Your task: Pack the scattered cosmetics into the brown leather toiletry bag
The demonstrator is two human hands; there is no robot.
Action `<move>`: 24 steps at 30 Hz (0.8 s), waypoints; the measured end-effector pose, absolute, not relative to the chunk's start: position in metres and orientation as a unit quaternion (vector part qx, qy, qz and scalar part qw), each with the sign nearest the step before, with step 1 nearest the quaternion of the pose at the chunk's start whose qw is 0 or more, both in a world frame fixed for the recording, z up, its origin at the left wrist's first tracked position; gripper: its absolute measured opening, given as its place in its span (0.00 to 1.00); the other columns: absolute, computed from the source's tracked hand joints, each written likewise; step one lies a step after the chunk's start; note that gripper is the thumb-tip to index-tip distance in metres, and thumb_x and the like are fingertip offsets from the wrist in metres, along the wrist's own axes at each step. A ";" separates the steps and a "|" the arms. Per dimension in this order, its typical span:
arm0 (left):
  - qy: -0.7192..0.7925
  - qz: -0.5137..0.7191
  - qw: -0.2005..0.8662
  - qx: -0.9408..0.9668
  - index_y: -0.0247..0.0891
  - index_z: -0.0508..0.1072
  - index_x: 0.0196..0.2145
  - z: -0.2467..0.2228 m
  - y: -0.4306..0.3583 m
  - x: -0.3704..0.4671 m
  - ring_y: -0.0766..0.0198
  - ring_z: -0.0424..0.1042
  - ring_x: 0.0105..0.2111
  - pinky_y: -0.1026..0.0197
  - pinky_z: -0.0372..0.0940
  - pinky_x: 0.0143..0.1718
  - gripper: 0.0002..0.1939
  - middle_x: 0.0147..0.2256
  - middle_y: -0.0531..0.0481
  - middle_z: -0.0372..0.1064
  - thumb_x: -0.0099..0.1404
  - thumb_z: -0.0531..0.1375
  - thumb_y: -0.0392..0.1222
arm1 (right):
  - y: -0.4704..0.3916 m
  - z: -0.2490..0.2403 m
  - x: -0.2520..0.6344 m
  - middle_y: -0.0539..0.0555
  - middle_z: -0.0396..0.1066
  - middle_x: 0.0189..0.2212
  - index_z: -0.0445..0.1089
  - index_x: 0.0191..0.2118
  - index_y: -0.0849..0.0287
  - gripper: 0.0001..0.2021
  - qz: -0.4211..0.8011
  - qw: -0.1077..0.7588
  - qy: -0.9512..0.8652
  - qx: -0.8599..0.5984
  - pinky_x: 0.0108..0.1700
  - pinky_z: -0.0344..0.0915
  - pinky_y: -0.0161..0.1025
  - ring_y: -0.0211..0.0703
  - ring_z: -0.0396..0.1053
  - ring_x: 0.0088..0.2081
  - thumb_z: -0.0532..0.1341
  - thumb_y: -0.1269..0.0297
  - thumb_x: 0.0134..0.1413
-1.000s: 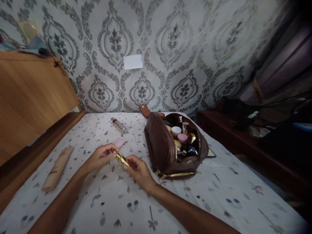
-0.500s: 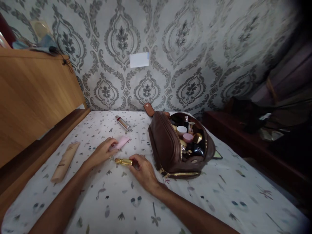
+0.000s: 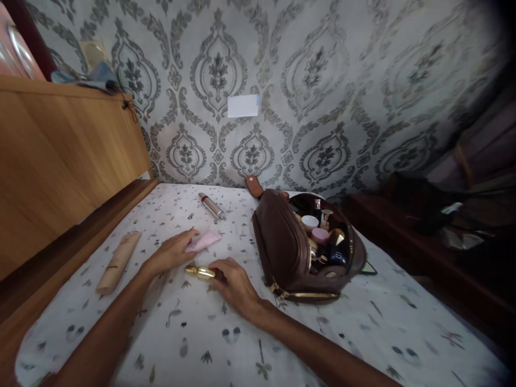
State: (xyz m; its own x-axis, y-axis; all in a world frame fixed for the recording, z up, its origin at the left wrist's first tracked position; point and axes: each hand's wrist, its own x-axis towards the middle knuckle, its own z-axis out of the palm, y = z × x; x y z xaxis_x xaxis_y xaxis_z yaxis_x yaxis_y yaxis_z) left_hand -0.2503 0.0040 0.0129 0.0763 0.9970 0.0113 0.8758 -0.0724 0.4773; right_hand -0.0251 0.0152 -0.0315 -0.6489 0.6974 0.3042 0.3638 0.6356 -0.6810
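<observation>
My left hand (image 3: 171,251) is closed on the near end of a pink tube (image 3: 205,241), which points right, low over the white patterned sheet. Just right of it, my right hand (image 3: 234,282) pinches one end of a gold tube (image 3: 200,272) lying crosswise. Beyond both hands a silver tube with a dark red band (image 3: 211,206) lies on the sheet. A beige tube (image 3: 119,263) rests left of my left forearm. To the right stands an open brown bag (image 3: 282,236) holding several cosmetics, among them a white-lidded jar (image 3: 309,222) and a pink-lidded jar (image 3: 320,235).
Wooden furniture (image 3: 68,156) borders the sheet (image 3: 226,349) on the left. A patterned wall (image 3: 278,64) with a white card (image 3: 243,106) rises behind. Dark red furniture (image 3: 382,226) with bags and clutter stands at the right. A flat green-edged item (image 3: 368,268) pokes out behind the bag.
The camera view has shifted, moving the scene slightly right. The gold tube has moved slightly left relative to the sheet in my right hand. My left hand is still at the pink tube.
</observation>
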 end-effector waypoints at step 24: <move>0.631 0.210 0.194 0.721 0.41 0.69 0.53 0.004 0.006 -0.263 0.54 0.71 0.38 0.59 0.62 0.37 0.26 0.41 0.48 0.72 0.61 0.58 0.57 | 0.166 -0.011 -0.130 0.63 0.68 0.51 0.67 0.51 0.62 0.14 0.244 0.240 -0.716 -0.609 0.55 0.61 0.51 0.54 0.64 0.55 0.61 0.66 0.60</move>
